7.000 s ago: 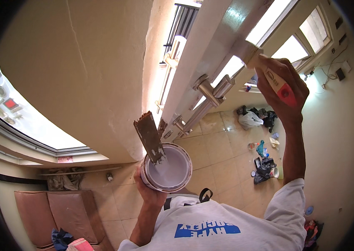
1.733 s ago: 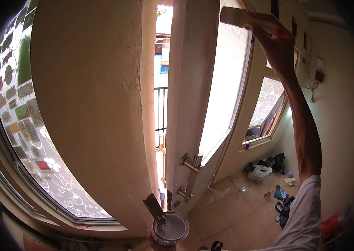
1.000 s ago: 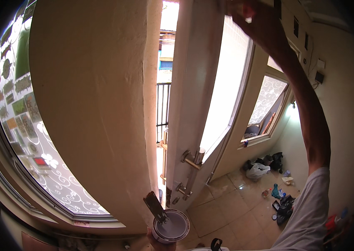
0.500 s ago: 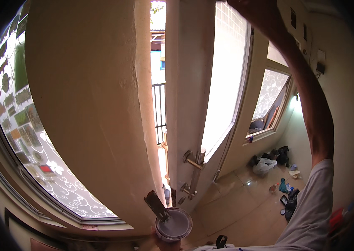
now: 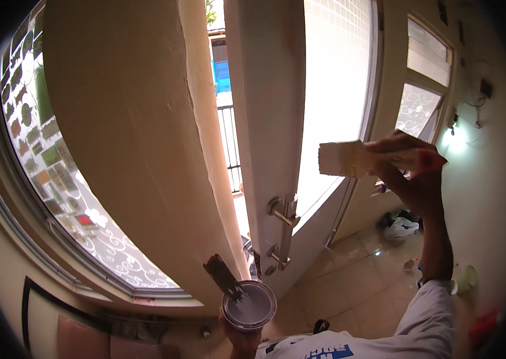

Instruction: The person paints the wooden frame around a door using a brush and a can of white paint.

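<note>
In my right hand (image 5: 405,161) is a wide paintbrush (image 5: 341,159), its fingers closed round the handle and its bristles pointing left toward the door. My left hand (image 5: 242,340) grips a small open paint can (image 5: 248,306) from beneath and the side, low in the middle. Pale grey paint shows inside the can. A dark, paint-stained flat stick (image 5: 223,276) leans out over the can's left rim. Beyond the can stands a partly open white door (image 5: 268,119) with a metal lever handle (image 5: 283,212) and a lock below it.
A beige wall edge (image 5: 133,149) stands close on the left, with a decorated window (image 5: 79,203) beside it. Plastic bags (image 5: 401,227) lie on the tiled floor (image 5: 336,299) at the right. A pale green container (image 5: 465,279) and a red object (image 5: 483,324) sit further right.
My right hand has come down from the top of the door, bringing the paintbrush into view. The view has shifted slightly, and my left hand shows more under the can.
</note>
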The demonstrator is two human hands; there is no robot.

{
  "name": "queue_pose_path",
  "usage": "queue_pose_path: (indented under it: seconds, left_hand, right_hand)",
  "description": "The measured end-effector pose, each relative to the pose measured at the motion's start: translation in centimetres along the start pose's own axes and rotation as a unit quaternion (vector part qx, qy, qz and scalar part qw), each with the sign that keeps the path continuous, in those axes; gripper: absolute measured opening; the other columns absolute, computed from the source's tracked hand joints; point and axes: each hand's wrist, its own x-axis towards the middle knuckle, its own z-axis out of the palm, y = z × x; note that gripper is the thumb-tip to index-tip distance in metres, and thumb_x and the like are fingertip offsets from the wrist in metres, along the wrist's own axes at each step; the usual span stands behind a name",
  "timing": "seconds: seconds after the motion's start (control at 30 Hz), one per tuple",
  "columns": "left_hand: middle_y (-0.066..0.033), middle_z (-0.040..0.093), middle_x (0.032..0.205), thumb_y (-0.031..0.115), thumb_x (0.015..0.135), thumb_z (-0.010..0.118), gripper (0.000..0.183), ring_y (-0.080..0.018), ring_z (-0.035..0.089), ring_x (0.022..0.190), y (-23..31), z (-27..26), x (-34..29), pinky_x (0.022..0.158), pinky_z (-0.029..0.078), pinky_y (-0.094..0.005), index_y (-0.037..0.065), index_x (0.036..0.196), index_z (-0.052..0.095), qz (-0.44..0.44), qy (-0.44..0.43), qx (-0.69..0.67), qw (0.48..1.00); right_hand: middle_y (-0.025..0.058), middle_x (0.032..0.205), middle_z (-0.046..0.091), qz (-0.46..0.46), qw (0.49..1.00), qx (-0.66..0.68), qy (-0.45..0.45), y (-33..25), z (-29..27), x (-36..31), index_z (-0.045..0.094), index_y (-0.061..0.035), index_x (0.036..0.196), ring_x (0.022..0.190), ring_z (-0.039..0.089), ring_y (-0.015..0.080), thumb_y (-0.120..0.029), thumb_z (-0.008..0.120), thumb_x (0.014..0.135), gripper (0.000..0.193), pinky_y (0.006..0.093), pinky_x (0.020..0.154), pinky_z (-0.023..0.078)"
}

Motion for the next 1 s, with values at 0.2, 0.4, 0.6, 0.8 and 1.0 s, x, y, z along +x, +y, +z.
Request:
queue_pose_path:
  seconds: [0.2,0.4,0.6,0.8,1.0]
  left_hand:
    - [-0.0111,0.057,0.141,0.053,0.099,0.045,0.061,-0.0312,0.054,0.131,-5.0,1.0,-2.3,0.111,0.045,-0.0507,0.011,0.143,0.05,0.044,0.035,-0.004,0.998]
    - [-0.0095,0.055,0.143,0.06,0.096,0.047,0.066,-0.0315,0.053,0.133,-13.2,1.4,-5.3,0.111,0.045,-0.0536,0.015,0.145,0.05,0.059,0.078,-0.044,0.994]
    - [-0.0207,0.059,0.134,0.063,0.097,0.048,0.069,-0.0431,0.058,0.123,-20.7,3.1,-6.9,0.094,0.051,-0.0617,0.009,0.142,0.049,0.078,0.107,-0.083,0.988]
    - [-0.0211,0.058,0.135,0.06,0.099,0.048,0.065,-0.0449,0.056,0.125,-24.4,5.8,-9.2,0.096,0.051,-0.062,0.011,0.142,0.05,0.082,0.089,-0.096,0.988]
    - [-0.0106,0.052,0.145,0.066,0.097,0.041,0.069,-0.038,0.052,0.134,-25.1,3.6,-9.9,0.1,0.05,-0.0671,0.021,0.15,0.041,0.1,0.101,-0.065,0.988]
  right_hand:
    - [0.0067,0.101,0.068,0.061,0.96,0.27,0.035,6.6,-0.2,-8.1,0.069,-0.0024,0.111,0.091,0.068,0.0161,-0.007,0.075,0.088,0.025,0.0307,0.082,0.057]
    - [0.0103,0.102,0.068,0.23,0.921,0.316,0.011,15.3,-1.1,-18.2,0.068,0.0016,0.112,0.088,0.069,0.0175,-0.01,0.074,0.09,0.025,0.0319,0.078,0.06]
    - [0.0114,0.104,0.07,0.333,0.83,0.447,-0.035,17.5,-1.3,-22.5,0.067,0.0033,0.114,0.088,0.07,0.0165,-0.008,0.072,0.091,0.026,0.0317,0.075,0.062]
    - [0.0119,0.109,0.071,0.261,0.824,0.502,-0.044,20.0,0.1,-21.3,0.066,0.003,0.117,0.09,0.069,0.0148,-0.008,0.075,0.089,0.031,0.0301,0.08,0.061]
    - [0.0128,0.111,0.071,0.067,0.852,0.518,0.027,23.6,5.6,-6.8,0.064,0.0014,0.12,0.099,0.072,0.0238,-0.015,0.079,0.088,0.039,0.0429,0.091,0.06]
